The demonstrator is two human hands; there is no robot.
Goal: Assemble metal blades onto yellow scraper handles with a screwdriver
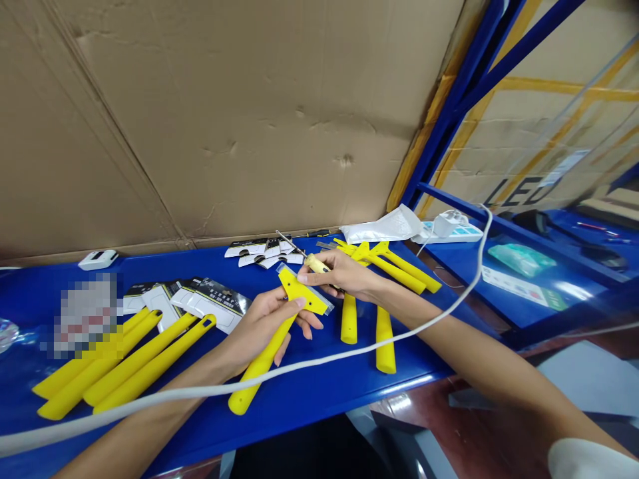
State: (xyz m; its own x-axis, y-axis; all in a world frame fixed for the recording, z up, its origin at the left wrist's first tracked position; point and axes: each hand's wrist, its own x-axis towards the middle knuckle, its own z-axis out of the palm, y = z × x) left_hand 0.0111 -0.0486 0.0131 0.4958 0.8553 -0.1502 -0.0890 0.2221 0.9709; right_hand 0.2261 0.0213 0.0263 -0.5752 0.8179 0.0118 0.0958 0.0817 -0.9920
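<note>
My left hand (272, 319) is closed around a yellow scraper (305, 293) just below its wide head. A clear strip runs along the far edge of that head, and the handle points down toward me. My right hand (339, 269) grips a screwdriver (316, 263) with a pale yellow handle, its metal shaft pointing up and left, away from the scraper. Fingers of my right hand are close to the scraper's head; whether they touch it I cannot tell. Several more yellow scrapers (399, 267) lie just right of my right hand, partly hidden by it.
Several yellow handles (134, 359) lie at left beside packaged cards (212, 299). Small black-and-white packets (262, 251), a white bag (382, 226) and a power strip (454, 231) line the back. A white cable (349, 356) crosses in front of my arms. A blue rack post (444, 113) stands right.
</note>
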